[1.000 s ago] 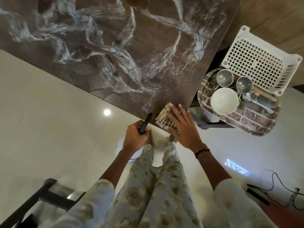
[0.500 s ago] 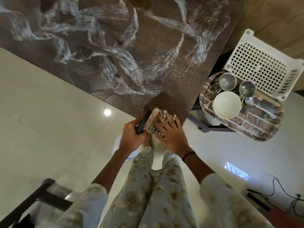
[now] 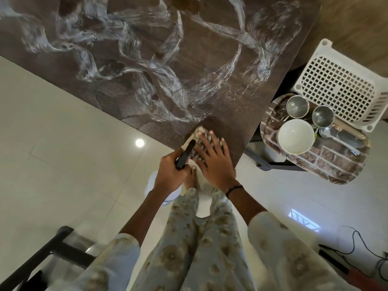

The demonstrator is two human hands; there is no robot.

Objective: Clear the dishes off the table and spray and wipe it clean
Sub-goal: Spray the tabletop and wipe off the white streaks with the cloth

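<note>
Head view, straight down, close overhead.

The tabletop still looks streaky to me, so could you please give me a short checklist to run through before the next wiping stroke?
1. Cloth flat under the right hand, on the table's near corner: ok.
2. Dishes off the table: ok. The white bowl, two steel cups and spoon sit on the tray beside it.
3. Table wiped clean: not ok; white foam streaks cover most of it.
4. Spray bottle held clear of the cloth's path by the left hand: cannot tell; its black head overlaps the cloth's near edge in this view.
5. Stroke path over the surface clear: ok.
</note>
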